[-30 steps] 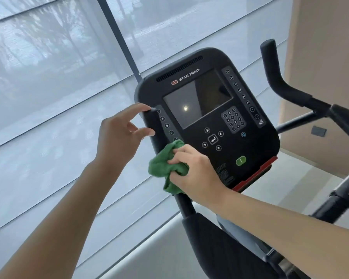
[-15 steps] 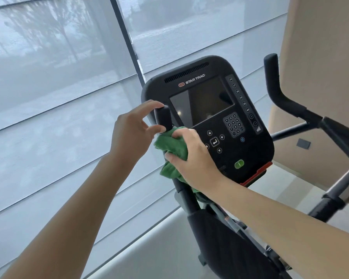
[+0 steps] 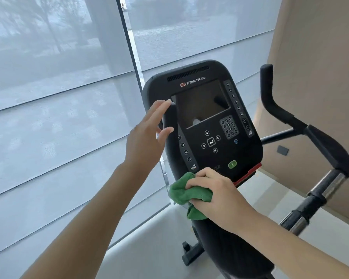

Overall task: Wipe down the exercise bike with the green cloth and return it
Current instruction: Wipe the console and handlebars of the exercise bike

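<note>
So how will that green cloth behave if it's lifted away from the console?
Probably floppy: the cloth bunches in folds under the right hand, and a corner droops below it. Likely light for its size. Its fuzzy surface suggests it grips rather than slides on the console.

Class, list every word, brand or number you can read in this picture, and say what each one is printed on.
"STAR TRAC": brand on the console, above the screen.
"15", "18", "21": button column at the console's lower left.
Right button column: numbers too blurred to read surely.
Keypad: digits too small.
Green button: mark unclear.
</note>
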Action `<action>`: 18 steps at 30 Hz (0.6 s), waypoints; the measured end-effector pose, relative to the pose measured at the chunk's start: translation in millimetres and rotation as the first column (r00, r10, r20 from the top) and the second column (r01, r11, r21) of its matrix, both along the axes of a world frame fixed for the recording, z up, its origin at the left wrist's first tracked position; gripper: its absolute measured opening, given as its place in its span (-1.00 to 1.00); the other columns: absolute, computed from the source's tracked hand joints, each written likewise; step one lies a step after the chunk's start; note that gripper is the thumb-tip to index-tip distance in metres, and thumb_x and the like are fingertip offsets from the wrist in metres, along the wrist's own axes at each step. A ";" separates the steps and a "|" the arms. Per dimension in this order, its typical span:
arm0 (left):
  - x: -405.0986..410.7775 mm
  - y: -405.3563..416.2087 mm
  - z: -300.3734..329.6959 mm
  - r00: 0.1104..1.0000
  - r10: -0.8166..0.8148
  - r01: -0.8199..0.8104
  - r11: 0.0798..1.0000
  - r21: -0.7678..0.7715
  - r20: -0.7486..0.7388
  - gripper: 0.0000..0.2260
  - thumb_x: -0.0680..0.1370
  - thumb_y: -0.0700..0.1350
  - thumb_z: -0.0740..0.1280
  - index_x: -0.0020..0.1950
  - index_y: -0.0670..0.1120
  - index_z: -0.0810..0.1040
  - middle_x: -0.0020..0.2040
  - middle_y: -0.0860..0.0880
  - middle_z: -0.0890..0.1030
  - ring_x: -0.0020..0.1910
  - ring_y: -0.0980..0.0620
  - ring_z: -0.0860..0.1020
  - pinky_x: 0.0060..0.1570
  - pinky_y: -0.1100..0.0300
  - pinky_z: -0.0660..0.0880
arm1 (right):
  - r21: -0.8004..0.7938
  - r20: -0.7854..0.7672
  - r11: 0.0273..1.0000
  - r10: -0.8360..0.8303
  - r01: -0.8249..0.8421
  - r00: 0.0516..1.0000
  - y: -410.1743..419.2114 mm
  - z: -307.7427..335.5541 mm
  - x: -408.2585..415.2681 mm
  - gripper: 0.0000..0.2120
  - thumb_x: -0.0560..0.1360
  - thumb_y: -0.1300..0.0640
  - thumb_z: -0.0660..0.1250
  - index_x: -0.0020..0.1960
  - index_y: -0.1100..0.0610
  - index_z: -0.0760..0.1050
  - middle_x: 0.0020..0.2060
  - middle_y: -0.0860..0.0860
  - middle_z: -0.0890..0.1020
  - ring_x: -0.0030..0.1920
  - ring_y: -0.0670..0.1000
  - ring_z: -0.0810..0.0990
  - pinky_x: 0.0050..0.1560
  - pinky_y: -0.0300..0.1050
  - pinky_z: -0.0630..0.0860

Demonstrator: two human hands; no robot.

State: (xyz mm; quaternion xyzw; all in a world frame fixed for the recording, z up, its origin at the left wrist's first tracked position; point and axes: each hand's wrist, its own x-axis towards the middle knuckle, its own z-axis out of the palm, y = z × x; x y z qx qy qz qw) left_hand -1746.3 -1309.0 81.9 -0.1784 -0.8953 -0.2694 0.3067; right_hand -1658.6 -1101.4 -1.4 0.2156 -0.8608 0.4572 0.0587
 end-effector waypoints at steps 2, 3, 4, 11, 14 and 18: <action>9.5 -1.8 -21.6 0.998 -0.040 0.039 0.999 0.010 0.056 -0.25 0.59 -0.13 0.48 0.67 0.20 0.20 0.66 0.31 0.15 0.14 0.06 0.63 0.06 0.12 0.61 | 0.005 0.023 1.000 0.014 -0.015 1.000 7.6 4.2 10.8 -0.73 0.47 0.26 0.56 0.09 -0.04 0.73 0.05 -0.19 0.60 0.10 -0.11 0.64 0.13 -0.30 0.53; 15.4 -3.9 -33.4 0.994 -0.064 0.063 0.998 0.011 0.090 -0.25 0.59 -0.13 0.48 0.68 0.19 0.20 0.69 0.27 0.10 0.30 0.01 0.58 0.14 0.05 0.62 | 0.015 0.020 1.000 0.005 -0.005 1.000 10.5 7.5 15.5 -0.72 0.47 0.27 0.56 0.09 -0.04 0.74 0.06 -0.19 0.60 0.11 -0.10 0.64 0.14 -0.29 0.54; 23.0 -6.1 -45.4 0.989 -0.080 0.079 0.997 0.006 0.125 -0.30 0.60 -0.14 0.47 0.66 0.17 0.25 0.71 0.22 0.07 0.39 -0.02 0.52 0.20 -0.01 0.61 | 0.027 0.005 0.999 -0.018 0.018 1.000 13.0 10.9 20.6 -0.70 0.46 0.29 0.56 0.10 -0.03 0.74 0.07 -0.19 0.60 0.12 -0.10 0.64 0.15 -0.28 0.55; 90.3 -7.4 -109.0 0.949 -0.245 0.246 0.969 0.019 0.197 -0.75 0.61 -0.15 0.42 0.26 0.07 0.66 0.44 0.13 0.49 0.31 0.06 0.49 0.23 0.06 0.55 | 0.146 -0.133 0.973 -0.161 0.180 0.978 24.2 7.9 72.4 -0.58 0.38 0.20 0.64 0.15 -0.16 0.69 0.26 -0.29 0.50 0.19 -0.19 0.59 0.17 -0.45 0.44; 99.3 4.3 -110.2 0.933 -0.328 0.328 0.944 0.021 0.147 -0.80 0.63 -0.18 0.33 0.18 -0.02 0.70 0.30 0.07 0.60 0.29 0.00 0.52 0.23 0.06 0.53 | 0.285 -0.166 0.932 -0.185 0.226 0.969 13.0 -13.7 98.3 -0.57 0.38 0.09 0.59 0.22 -0.13 0.64 0.31 -0.23 0.46 0.21 -0.11 0.54 0.15 -0.23 0.57; 104.9 18.6 -117.6 0.890 -0.440 0.446 0.895 -0.024 0.119 -0.82 0.61 -0.23 0.37 0.13 -0.05 0.71 0.17 0.08 0.67 0.26 -0.04 0.59 0.25 -0.10 0.49 | 0.344 -0.239 0.894 -0.214 0.289 0.947 10.3 -38.9 124.8 -0.51 0.35 0.11 0.50 0.27 -0.06 0.60 0.29 -0.03 0.51 0.09 0.06 0.52 0.01 0.03 0.63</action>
